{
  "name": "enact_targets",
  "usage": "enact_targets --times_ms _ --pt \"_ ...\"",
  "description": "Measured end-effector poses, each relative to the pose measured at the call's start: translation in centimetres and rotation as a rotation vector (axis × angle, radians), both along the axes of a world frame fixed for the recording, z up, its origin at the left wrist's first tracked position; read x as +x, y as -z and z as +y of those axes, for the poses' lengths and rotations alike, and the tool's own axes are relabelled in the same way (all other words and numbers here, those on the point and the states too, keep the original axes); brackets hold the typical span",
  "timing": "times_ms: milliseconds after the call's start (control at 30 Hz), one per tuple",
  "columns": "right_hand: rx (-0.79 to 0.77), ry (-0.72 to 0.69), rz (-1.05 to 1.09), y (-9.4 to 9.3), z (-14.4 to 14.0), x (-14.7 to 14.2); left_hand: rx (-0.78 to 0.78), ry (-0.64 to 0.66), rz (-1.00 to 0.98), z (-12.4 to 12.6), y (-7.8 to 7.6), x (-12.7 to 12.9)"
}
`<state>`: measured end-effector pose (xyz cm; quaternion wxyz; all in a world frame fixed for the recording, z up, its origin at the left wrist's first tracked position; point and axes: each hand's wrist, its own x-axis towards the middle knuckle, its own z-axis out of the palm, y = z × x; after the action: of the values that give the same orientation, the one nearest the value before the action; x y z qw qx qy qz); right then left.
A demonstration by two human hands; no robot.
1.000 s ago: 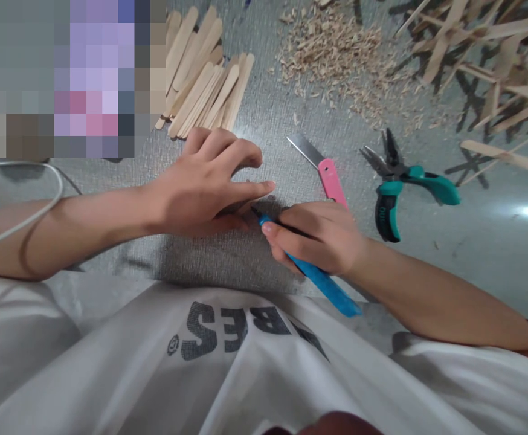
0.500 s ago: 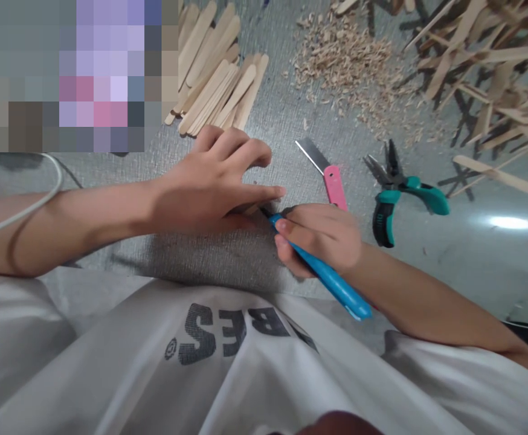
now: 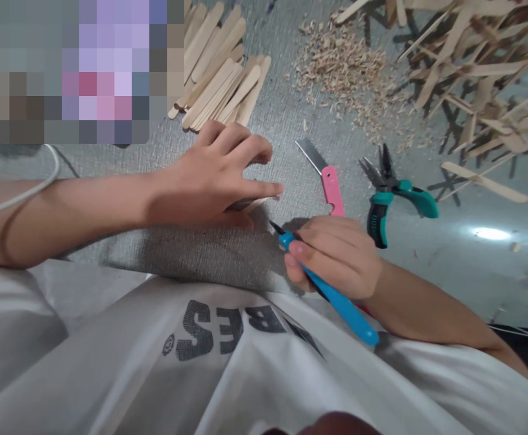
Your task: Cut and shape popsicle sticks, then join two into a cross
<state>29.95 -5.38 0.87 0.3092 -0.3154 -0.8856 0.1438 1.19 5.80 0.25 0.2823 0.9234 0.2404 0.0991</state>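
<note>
Head view, looking down at a grey textured mat on the floor.

Left hand: laid palm-down on the mat, fingers spread and extended to the right, not closed round anything. Under the fingertips a flat pale wooden craft stick is pinned against the mat; only its right end shows, most of it hidden beneath the hand.

Right hand: fingers wrapped tight round a slim blue-handled craft knife, held like a pen. The dark blade tip points up-left and sits just beside the exposed end of the pinned stick; contact between tip and wood cannot be told. The handle's tail runs down-right past the wrist, over the white shirt with dark lettering.

Around the hands:
- Pink-handled utility cutter with bare steel blade, lying on the mat just beyond the right hand, blade toward far left.
- Teal-and-black-handled pliers, right of the pink cutter, jaws pointing far, handles splayed.
- Neat heap of flat pale wooden sticks, far of the left hand, near but not touching it.
- Pile of small wood shavings and chips, far centre-right.
- Loose tangle of long thin wooden sticks, far right, well apart from both hands.
- White cable curving across the left forearm.
</note>
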Motion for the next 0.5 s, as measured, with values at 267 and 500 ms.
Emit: enact_targets --times_ms 267,500 --pt "-0.118 0.157 0.092 0.5 1.1 -0.3 0.051 0.018 0.013 0.0 0.5 -0.2" --pt "-0.101 0.244 0.028 0.0 0.7 -0.4 0.021 0.004 -0.009 0.0 0.6 -0.1"
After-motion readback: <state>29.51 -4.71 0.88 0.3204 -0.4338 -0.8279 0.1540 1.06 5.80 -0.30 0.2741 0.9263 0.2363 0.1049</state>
